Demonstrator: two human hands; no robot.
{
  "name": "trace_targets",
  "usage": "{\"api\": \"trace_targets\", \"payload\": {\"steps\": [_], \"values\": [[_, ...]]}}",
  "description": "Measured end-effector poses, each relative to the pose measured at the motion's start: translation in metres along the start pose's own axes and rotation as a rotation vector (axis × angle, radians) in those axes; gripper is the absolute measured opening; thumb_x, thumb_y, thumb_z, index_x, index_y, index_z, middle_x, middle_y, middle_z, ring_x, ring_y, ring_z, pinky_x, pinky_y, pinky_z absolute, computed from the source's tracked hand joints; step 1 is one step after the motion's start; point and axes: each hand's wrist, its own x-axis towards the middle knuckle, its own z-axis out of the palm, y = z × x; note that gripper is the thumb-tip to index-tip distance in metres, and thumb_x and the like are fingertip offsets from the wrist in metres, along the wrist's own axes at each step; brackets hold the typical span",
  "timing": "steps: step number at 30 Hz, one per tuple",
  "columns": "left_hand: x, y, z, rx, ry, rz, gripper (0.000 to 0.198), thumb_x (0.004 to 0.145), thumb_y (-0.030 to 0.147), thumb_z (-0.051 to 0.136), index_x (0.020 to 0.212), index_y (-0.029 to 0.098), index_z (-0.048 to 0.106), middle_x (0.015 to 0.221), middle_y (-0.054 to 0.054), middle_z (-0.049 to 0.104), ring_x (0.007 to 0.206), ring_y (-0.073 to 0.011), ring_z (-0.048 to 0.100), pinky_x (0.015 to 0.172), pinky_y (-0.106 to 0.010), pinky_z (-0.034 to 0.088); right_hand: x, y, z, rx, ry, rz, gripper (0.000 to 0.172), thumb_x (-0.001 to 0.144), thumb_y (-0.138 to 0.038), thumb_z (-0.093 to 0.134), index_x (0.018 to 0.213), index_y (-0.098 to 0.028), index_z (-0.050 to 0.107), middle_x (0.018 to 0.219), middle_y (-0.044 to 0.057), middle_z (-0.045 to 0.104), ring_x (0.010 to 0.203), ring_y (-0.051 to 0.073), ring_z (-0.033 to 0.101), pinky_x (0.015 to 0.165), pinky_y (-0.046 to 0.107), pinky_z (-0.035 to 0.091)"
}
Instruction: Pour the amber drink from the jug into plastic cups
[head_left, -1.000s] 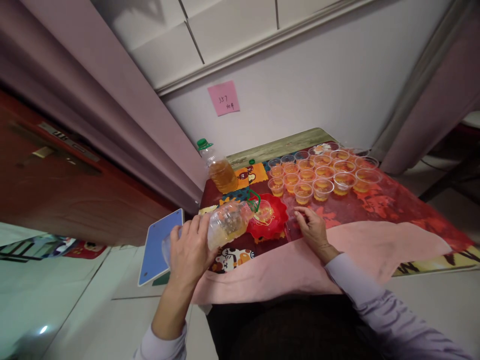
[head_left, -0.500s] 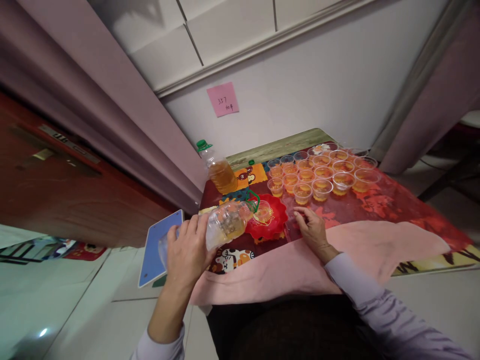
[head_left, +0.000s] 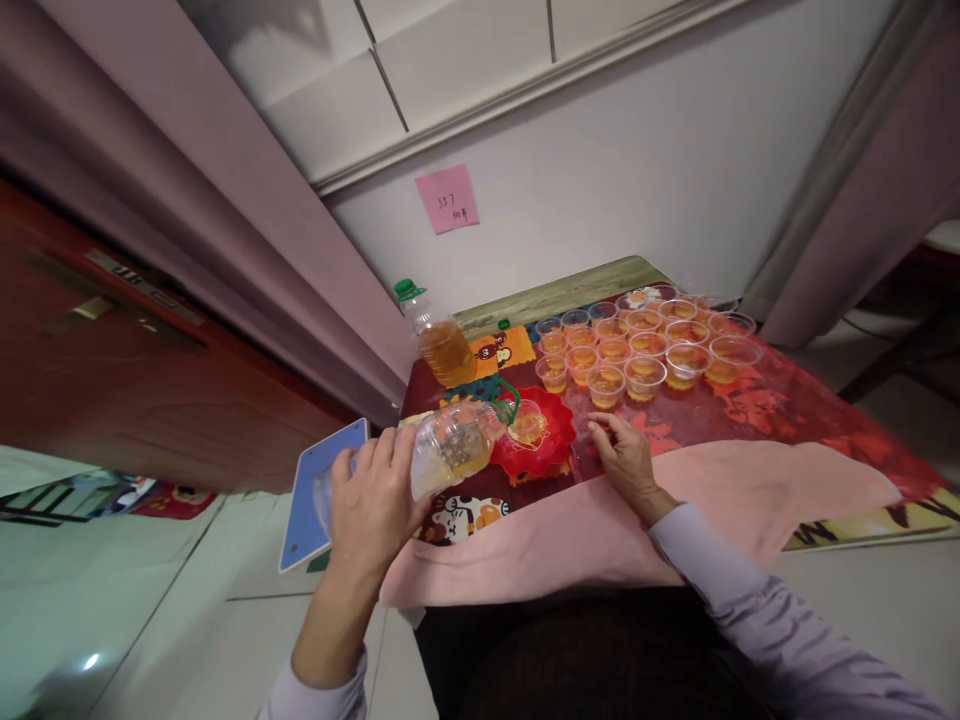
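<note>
My left hand (head_left: 373, 505) is wrapped round a clear plastic bottle (head_left: 454, 450) with some yellowish liquid inside. It is tilted nearly flat, and its neck with a green ring handle (head_left: 510, 402) is at a clear plastic cup (head_left: 526, 424). That cup stands in a red scalloped dish (head_left: 555, 455). My right hand (head_left: 628, 462) hovers at the dish's right, fingers loosely stretched, with nothing visible in them. Beyond it stand rows of clear plastic cups (head_left: 606, 386) with amber liquid at the bottom.
An upright bottle (head_left: 446, 352) of amber liquid with a green cap stands at the table's back left, near a loose green cap (head_left: 503, 324). Pink cloth (head_left: 525, 555) covers the front edge. A blue board (head_left: 319, 480) is at the left; a pink note (head_left: 448, 198) hangs on the wall.
Almost nothing differs. The bottle stays tilted at the cup in my left hand, and my right hand keeps its place; the view has shifted very slightly.
</note>
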Motion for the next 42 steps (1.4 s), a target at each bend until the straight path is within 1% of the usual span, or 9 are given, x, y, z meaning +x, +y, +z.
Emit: {"api": "trace_targets", "payload": {"steps": [2, 7, 13, 24, 33, 39, 42], "values": [[-0.0005, 0.0002, -0.0007, 0.006, -0.003, 0.003, 0.074, 0.083, 0.03, 0.079, 0.152, 0.014, 0.057, 0.146, -0.021, 0.07, 0.126, -0.0411, 0.065, 0.111, -0.057, 0.041, -0.0001, -0.0001, 0.0003, 0.01, -0.004, 0.009, 0.043, 0.101, -0.059, 0.057, 0.108, -0.022, 0.08, 0.095, 0.01, 0.084, 0.065, 0.023, 0.072, 0.067, 0.039, 0.059], [-0.0015, 0.0, -0.0014, -0.002, 0.013, 0.003, 0.071, 0.085, 0.03, 0.077, 0.152, 0.016, 0.057, 0.145, -0.02, 0.071, 0.126, -0.0405, 0.065, 0.11, -0.057, 0.041, -0.0005, 0.0, 0.0009, 0.019, -0.007, 0.014, 0.044, 0.1, -0.059, 0.057, 0.108, -0.023, 0.08, 0.092, 0.01, 0.084, 0.064, 0.023, 0.071, 0.066, 0.038, 0.059], [-0.001, -0.0005, -0.0012, 0.02, 0.013, 0.004, 0.071, 0.085, 0.03, 0.076, 0.153, 0.019, 0.056, 0.145, -0.019, 0.071, 0.126, -0.039, 0.065, 0.11, -0.055, 0.041, -0.0005, 0.0002, 0.0008, 0.011, -0.006, 0.007, 0.042, 0.1, -0.058, 0.057, 0.108, -0.023, 0.08, 0.091, 0.009, 0.083, 0.065, 0.024, 0.072, 0.068, 0.039, 0.059], [-0.0017, -0.0002, -0.0004, 0.01, 0.009, 0.004, 0.074, 0.084, 0.031, 0.078, 0.152, 0.012, 0.056, 0.149, -0.023, 0.069, 0.13, -0.0426, 0.064, 0.111, -0.058, 0.041, -0.0008, 0.0023, 0.0013, 0.032, -0.013, 0.024, 0.041, 0.1, -0.058, 0.058, 0.109, -0.024, 0.079, 0.09, 0.008, 0.083, 0.071, 0.025, 0.076, 0.071, 0.039, 0.06], [-0.0018, 0.0009, -0.0002, 0.002, 0.015, 0.001, 0.07, 0.085, 0.03, 0.077, 0.151, 0.017, 0.057, 0.148, -0.02, 0.07, 0.129, -0.0402, 0.064, 0.112, -0.056, 0.04, -0.0009, 0.0036, 0.0014, 0.029, -0.016, 0.03, 0.044, 0.101, -0.059, 0.058, 0.112, -0.022, 0.079, 0.091, 0.01, 0.083, 0.072, 0.025, 0.077, 0.071, 0.039, 0.06], [-0.0028, 0.0001, 0.0007, 0.009, 0.014, 0.013, 0.073, 0.084, 0.029, 0.078, 0.152, 0.013, 0.056, 0.148, -0.023, 0.069, 0.128, -0.042, 0.064, 0.111, -0.058, 0.04, -0.0007, 0.0037, 0.0009, 0.045, -0.025, 0.032, 0.044, 0.101, -0.059, 0.058, 0.112, -0.022, 0.079, 0.093, 0.009, 0.084, 0.072, 0.025, 0.077, 0.072, 0.039, 0.061], [-0.0029, -0.0001, 0.0018, 0.003, 0.025, 0.017, 0.073, 0.083, 0.028, 0.078, 0.151, 0.012, 0.058, 0.148, -0.024, 0.069, 0.127, -0.0426, 0.065, 0.111, -0.058, 0.04, -0.001, 0.0042, 0.0005, 0.044, -0.03, 0.039, 0.044, 0.102, -0.06, 0.057, 0.113, -0.022, 0.078, 0.096, 0.01, 0.084, 0.075, 0.026, 0.079, 0.072, 0.039, 0.061]]}}
